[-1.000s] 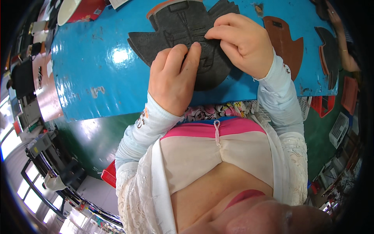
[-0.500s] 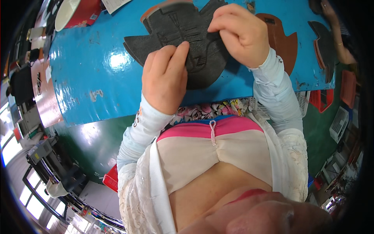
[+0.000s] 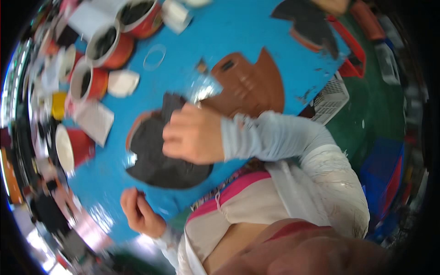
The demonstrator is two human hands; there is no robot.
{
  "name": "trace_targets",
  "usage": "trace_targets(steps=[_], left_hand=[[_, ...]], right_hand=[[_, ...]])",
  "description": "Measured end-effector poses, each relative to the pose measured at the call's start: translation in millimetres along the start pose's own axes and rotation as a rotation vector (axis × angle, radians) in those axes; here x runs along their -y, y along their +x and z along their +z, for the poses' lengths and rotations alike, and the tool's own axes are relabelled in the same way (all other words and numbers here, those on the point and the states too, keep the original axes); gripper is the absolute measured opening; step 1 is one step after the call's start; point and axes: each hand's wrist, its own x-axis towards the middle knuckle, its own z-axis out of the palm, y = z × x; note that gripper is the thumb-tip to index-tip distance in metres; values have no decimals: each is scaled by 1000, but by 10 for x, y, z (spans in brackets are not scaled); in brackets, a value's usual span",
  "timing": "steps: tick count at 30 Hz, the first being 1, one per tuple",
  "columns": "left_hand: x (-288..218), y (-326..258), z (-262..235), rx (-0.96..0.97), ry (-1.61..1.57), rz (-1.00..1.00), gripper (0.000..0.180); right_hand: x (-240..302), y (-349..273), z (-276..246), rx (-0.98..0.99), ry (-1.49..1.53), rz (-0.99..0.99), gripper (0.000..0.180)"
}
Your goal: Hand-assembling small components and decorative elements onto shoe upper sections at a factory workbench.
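Note:
A dark grey cut leather piece with a brownish layer showing at its left edge lies on the blue table. Over its upper right part is my right hand, fingers curled and closed; its fingertips are hidden, so I cannot tell what they hold. My left hand is apart from the leather, off its lower left side. Its fingers are pinched together, with a tiny dark bit at the tips too blurred to name. Right beside my right hand lies a brown leather piece of similar outline.
Red tubs with pale rims line the left side, some holding dark material. A white paper lies among them. Another dark cut piece is at the far right, near another person's hand. A white basket stands beyond the table edge.
The view has swung, so the table appears turned. My left hand has left the dark leather and moved down to the left. My right hand stays over the piece.

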Motion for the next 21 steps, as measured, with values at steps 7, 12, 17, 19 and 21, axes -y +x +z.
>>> trace_targets(steps=[7, 12, 17, 19, 21], left_hand=[[-32, 60, 221, 226, 255, 448, 31], [34, 105, 270, 304, 366, 579, 33], [77, 52, 236, 345, 506, 519, 31], [100, 8, 244, 310, 522, 484, 33], [113, 45, 333, 289, 479, 481, 37]], right_hand=[[182, -53, 5, 63, 90, 20, 7], [246, -77, 53, 149, 56, 64, 9], [209, -42, 112, 149, 90, 67, 8], [237, -23, 133, 175, 86, 57, 7], [164, -40, 125, 164, 69, 49, 11]])
